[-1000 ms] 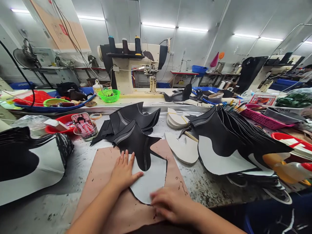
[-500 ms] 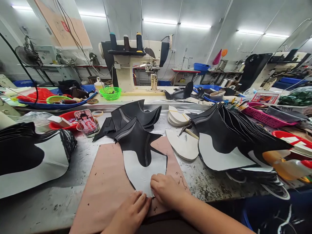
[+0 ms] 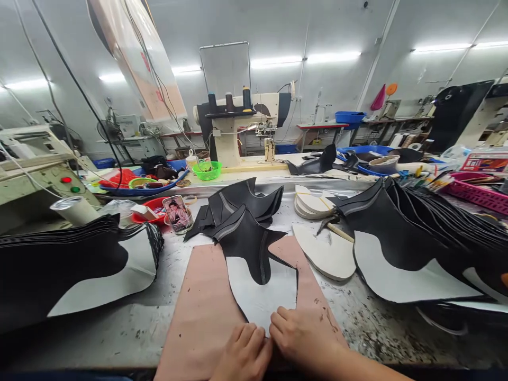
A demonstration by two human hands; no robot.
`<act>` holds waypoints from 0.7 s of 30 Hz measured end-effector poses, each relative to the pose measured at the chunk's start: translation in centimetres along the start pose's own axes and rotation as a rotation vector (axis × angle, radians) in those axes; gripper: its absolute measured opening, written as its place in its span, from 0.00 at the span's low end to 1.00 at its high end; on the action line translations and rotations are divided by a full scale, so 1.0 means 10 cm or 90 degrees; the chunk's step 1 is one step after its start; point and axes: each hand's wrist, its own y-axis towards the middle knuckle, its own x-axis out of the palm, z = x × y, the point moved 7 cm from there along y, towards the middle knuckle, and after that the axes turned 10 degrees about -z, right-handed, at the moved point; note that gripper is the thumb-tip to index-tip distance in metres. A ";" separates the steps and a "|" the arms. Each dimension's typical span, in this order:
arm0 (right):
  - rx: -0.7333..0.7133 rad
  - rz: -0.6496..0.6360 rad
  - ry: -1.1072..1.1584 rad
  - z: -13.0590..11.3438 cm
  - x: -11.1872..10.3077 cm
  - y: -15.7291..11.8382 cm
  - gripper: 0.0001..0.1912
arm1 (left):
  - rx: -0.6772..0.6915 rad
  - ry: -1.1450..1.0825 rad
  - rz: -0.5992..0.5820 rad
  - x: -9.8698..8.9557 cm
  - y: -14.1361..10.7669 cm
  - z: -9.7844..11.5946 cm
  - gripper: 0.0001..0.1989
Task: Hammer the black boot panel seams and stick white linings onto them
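Note:
A black boot upper piece with a white lower panel lies flat in front of me, on a pinkish-tan sheet. At its near edge my left hand has its fingers curled and closed over the left part of the white tip. Right beside it, my right hand pinches the right part of that edge with bent fingers. The fingertips and the edge under them are partly hidden. Beyond the upper, more black pieces lie loosely piled.
Stacks of black-and-white uppers stand left and right. A hammer rests by white sole-shaped pieces. A phone leans on a cup. Behind are a sewing machine and a green basket.
My view has turned left, so everything sits further right and slightly lower. Both hands stay at the upper's near edge, and the left fingers look more curled.

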 end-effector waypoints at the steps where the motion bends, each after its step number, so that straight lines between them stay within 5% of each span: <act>1: 0.040 -0.026 0.075 0.10 0.03 0.06 0.05 | 0.006 0.019 0.028 -0.01 0.00 0.01 0.15; 3: 0.163 -0.065 0.235 0.37 0.10 0.16 0.05 | 0.027 0.053 0.056 -0.03 -0.01 0.02 0.15; 6: 0.316 -0.050 0.352 0.76 0.10 0.24 0.09 | 0.076 0.084 0.003 0.00 -0.01 0.02 0.13; 10: 0.281 -0.067 0.444 0.92 0.06 0.26 0.07 | 0.079 0.041 -0.181 0.08 0.02 -0.16 0.11; 13: 0.217 -0.059 0.553 0.88 0.06 0.26 0.20 | 0.003 0.004 -0.298 0.14 0.03 -0.44 0.29; 16: 0.266 0.029 0.649 1.00 0.10 0.34 0.14 | 0.029 -0.086 -0.387 0.22 -0.01 -0.55 0.43; 21: 0.474 0.287 0.708 1.70 0.07 0.41 0.09 | 0.014 -0.218 -0.491 0.27 -0.09 -0.59 0.42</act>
